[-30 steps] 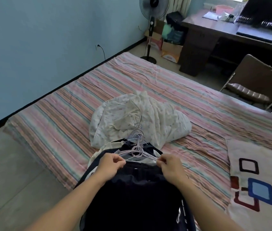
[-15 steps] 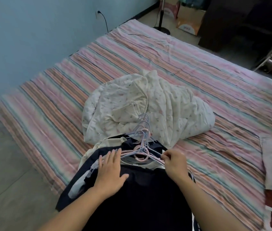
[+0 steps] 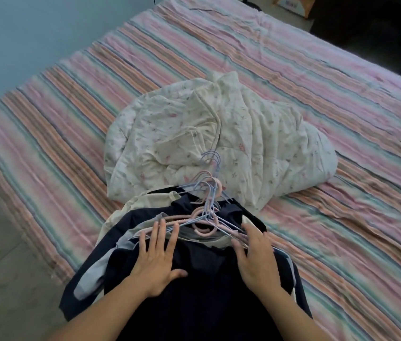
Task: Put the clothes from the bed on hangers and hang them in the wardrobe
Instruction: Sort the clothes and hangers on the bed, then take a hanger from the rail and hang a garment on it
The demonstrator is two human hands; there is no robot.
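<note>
Head view, looking down over the pink-and-green striped bed (image 3: 293, 77). Stack of dark navy garments (image 3: 201, 286) lies at the near edge, their pale pink and lilac plastic hangers (image 3: 206, 215) bunched at the collar end, hooks fanned toward the crumpled cream floral quilt (image 3: 219, 143) just beyond. Left hand (image 3: 156, 257) flat, fingers straight and spread, pressing the top garment; fingertips touch the hanger arms. Right hand (image 3: 256, 254) likewise flat on the cloth, fingers relaxed beside the hangers, gripping nothing.

Step looks like smoothing the pile before lifting. Advice: gather all hooks into one hand first, since they point different ways and may snag. Support the cloth underneath with the other hand so shoulders don't slip off. Wardrobe not in view.
</note>
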